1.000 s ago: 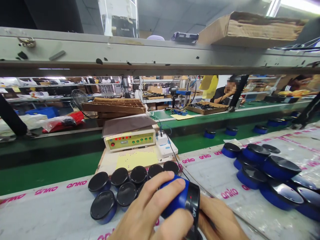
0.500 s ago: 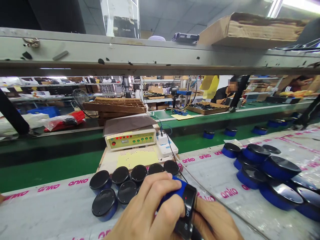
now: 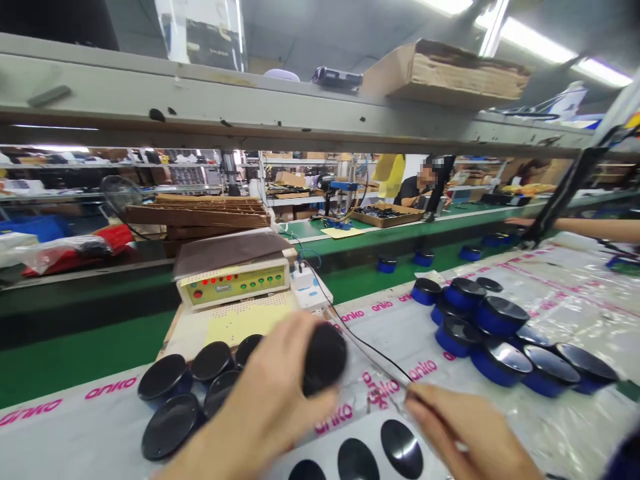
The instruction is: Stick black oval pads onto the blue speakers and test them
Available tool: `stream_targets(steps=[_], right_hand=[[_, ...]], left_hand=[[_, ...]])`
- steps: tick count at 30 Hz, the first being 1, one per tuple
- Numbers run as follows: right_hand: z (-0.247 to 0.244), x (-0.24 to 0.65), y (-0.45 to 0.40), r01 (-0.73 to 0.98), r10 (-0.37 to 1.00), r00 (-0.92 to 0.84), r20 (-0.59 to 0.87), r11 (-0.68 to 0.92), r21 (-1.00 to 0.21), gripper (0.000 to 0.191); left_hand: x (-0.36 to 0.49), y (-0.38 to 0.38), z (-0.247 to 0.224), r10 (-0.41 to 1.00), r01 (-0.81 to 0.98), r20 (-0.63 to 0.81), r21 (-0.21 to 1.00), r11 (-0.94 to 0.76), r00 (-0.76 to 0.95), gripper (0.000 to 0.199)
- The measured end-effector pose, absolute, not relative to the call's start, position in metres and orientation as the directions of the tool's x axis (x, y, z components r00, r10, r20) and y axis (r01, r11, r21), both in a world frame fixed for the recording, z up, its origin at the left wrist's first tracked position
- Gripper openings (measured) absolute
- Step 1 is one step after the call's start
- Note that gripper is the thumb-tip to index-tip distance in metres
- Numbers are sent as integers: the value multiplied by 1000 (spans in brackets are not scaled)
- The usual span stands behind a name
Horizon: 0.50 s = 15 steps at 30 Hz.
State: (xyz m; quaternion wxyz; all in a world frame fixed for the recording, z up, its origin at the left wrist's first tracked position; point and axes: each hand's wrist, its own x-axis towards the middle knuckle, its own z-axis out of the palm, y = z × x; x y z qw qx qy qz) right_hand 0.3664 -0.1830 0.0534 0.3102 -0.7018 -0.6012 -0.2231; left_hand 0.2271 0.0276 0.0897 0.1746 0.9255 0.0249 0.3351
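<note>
My left hand (image 3: pixel 270 387), blurred by motion, grips a round device (image 3: pixel 325 359) whose black face is turned toward me. It is at the right end of a group of similar black-topped blue devices (image 3: pixel 171 425), partly hiding them. Between the fingers of my right hand (image 3: pixel 467 427) is the end of a thin black cable (image 3: pixel 376 351); its tip is hidden. The cable runs back to a white power strip (image 3: pixel 313 293). Below and between my hands lies a white sheet (image 3: pixel 320 448) bearing several glossy black discs (image 3: pixel 401 448).
A pile of blue-and-black devices (image 3: pixel 503 360) stands at right on the plastic-covered bench (image 3: pixel 400 333). A tester box (image 3: pixel 235 280) with lit red lamps sits behind the group. Beyond runs a green conveyor (image 3: pixel 345 268); overhead is a metal shelf (image 3: pixel 280 107). Another person's arm (image 3: pixel 590 228) reaches in from the right.
The device has left my right hand and moved left in my left hand, turned to show its black face. The cable is now apart from it. My view has shifted right, uncovering the disc sheet.
</note>
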Motion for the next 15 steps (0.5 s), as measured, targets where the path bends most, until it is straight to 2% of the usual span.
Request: stream_targets(steps=[2,3,4,6,9,11,13,15], right_hand=[[51,392,-194,903,619,418,665,-364,-229,25],[49,407,-197,817,561,544,624,-523,-242,32],[47,423,-199,715,493,645,584,-660,-232,36],[41,452,-200,539,378,748,545,-826,-167,35],[29,486,-198,414,306,794,525,-905,-100,27],[22,499,-197,383,294,818,494,-920,-86,23],[21,505,-197,396,310,840,446,-911,-114,22],[26,502,-193,451,359,853,378,-872,-190,24]], left_hand=[[239,30,91,284,-7,566,456,-890,774,50],[245,29,89,289,-11,510,506,-862,810,49],[252,26,85,251,-35,443,543,-839,861,50],[265,16,72,128,-75,318,557,-827,939,49],[279,5,51,44,-42,179,451,-891,983,45],[281,6,45,23,-17,93,403,-915,995,54],[277,11,48,14,-12,53,454,-891,998,73],[272,16,58,37,-28,97,589,-808,995,75]])
